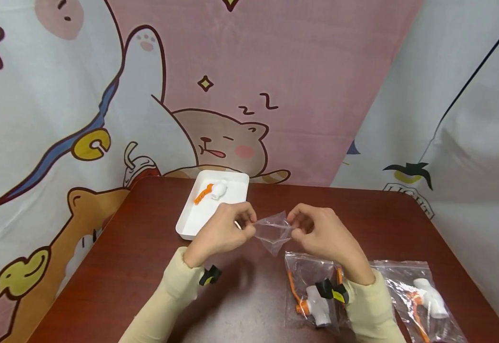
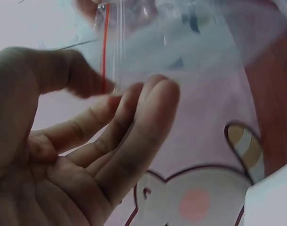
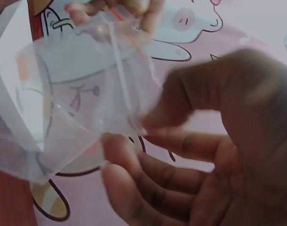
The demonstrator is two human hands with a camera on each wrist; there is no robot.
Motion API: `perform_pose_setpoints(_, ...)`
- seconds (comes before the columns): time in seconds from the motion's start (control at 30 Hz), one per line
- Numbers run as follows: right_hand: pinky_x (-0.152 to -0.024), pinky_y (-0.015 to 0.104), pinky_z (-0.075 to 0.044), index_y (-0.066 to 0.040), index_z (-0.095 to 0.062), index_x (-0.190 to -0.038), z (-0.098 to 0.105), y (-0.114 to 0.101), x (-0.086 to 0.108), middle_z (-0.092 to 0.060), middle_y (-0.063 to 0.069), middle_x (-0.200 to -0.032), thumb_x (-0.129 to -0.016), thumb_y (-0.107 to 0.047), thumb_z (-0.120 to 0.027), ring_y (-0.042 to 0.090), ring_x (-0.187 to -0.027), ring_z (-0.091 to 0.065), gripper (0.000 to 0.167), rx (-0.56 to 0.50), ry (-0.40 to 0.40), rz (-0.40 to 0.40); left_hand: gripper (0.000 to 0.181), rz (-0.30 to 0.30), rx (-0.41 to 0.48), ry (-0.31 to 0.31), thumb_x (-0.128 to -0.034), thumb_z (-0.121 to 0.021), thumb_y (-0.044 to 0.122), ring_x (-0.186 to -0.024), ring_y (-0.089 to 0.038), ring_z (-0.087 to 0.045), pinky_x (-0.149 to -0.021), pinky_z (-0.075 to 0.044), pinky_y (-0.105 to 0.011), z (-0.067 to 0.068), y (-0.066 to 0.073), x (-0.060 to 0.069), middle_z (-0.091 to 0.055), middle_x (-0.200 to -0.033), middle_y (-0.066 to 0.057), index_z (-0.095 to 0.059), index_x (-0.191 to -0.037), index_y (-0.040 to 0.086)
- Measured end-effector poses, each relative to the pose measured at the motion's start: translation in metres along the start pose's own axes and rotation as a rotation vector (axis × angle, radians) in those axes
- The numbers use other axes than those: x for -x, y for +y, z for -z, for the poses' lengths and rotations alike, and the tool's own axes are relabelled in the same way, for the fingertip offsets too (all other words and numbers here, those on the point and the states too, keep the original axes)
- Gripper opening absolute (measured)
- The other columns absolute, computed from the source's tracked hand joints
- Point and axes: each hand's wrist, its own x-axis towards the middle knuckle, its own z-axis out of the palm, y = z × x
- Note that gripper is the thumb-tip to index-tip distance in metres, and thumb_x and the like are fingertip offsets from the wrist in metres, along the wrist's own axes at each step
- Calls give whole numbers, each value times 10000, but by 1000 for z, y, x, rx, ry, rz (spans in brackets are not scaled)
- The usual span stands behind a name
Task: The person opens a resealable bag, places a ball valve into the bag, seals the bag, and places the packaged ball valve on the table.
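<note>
A clear zip-lock bag (image 1: pixel 273 229) is stretched in the air between both hands over the middle of the table. My left hand (image 1: pixel 225 228) pinches one end of its top edge between thumb and forefinger. At the opposite end my right hand (image 1: pixel 324 233) pinches the same edge. A red line runs along the seal strip (image 2: pixel 105 52) in the left wrist view. In the right wrist view the see-through bag (image 3: pixel 73 108) hangs with nothing visible inside. Behind the left hand, a white tray (image 1: pixel 195 221) holds a white plastic fitting (image 1: pixel 219 189) with an orange strip-like part (image 1: pixel 203 194).
Below the right forearm lies a clear bag (image 1: pixel 294 262) with a white fitting (image 1: pixel 318 305) and orange parts. Another bag (image 1: pixel 397 269) with a similar fitting (image 1: pixel 431 297) lies farther right. A cartoon-printed cloth (image 1: pixel 309 95) hangs behind the brown table (image 1: pixel 125 267).
</note>
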Motion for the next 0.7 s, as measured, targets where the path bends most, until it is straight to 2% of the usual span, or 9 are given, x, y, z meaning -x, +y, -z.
perform_pose_setpoints(0.1, -608, 237, -490, -161, -714, -927, -5, -2, -2, -655, -70, -740, -825, -45, -667, 67, -646, -587, 162, -14, 46, -11, 135, 2, 50, 20, -798, -628, 23, -663, -61, -605, -624, -502, -220, -5, 4, -2, -661, -727, 67, -681, -862, 129)
perform_pose_setpoints(0.2, -600, 237, -493, -159, -707, -901, -11, -5, -5, -662, -56, -733, -851, -110, -742, 79, -639, -592, 79, -42, 70, -47, 142, 20, 90, 44, -807, -624, 9, -674, -61, -609, -633, -506, -226, -11, 7, -3, -657, -719, 73, -677, -859, 130)
perform_pose_setpoints(0.3, -596, 234, -508, -146, -697, -888, -17, -7, -7, -682, -47, -739, -827, -199, -846, 75, -636, -607, 170, -83, 72, -64, 129, 35, 106, 55, -815, -628, 9, -681, -63, -612, -641, -509, -226, -14, 10, -4, -663, -720, 69, -682, -870, 112)
perform_pose_setpoints(0.37, -590, 233, -506, -133, -692, -893, -19, -7, -8, -682, -40, -740, -814, -199, -867, 74, -634, -604, 204, -108, 61, -58, 121, 46, 106, 57, -825, -629, 14, -682, -65, -615, -643, -514, -221, -15, 10, -4, -670, -723, 68, -685, -876, 107)
perform_pose_setpoints(0.5, -572, 236, -480, -153, -702, -944, -18, -4, -8, -632, -46, -730, -831, -77, -794, 79, -627, -567, 164, -105, 47, -1, 121, 68, 71, 78, -825, -629, 30, -670, -65, -609, -634, -514, -220, -14, 9, -2, -661, -709, 76, -671, -850, 141)
perform_pose_setpoints(0.6, -571, 236, -462, -195, -725, -995, -12, 0, -7, -583, -63, -724, -823, -11, -716, 85, -619, -540, 252, -82, 57, 39, 134, 95, 33, 109, -802, -629, 35, -653, -67, -597, -614, -491, -222, -9, 7, -2, -641, -688, 78, -647, -807, 168)
perform_pose_setpoints(0.7, -568, 234, -443, -217, -759, -1031, -6, 4, -7, -552, -80, -723, -801, 18, -676, 82, -612, -509, 340, -62, 58, 81, 131, 128, 14, 99, -780, -633, 49, -637, -68, -590, -600, -476, -224, -5, 6, -2, -628, -677, 75, -640, -779, 180)
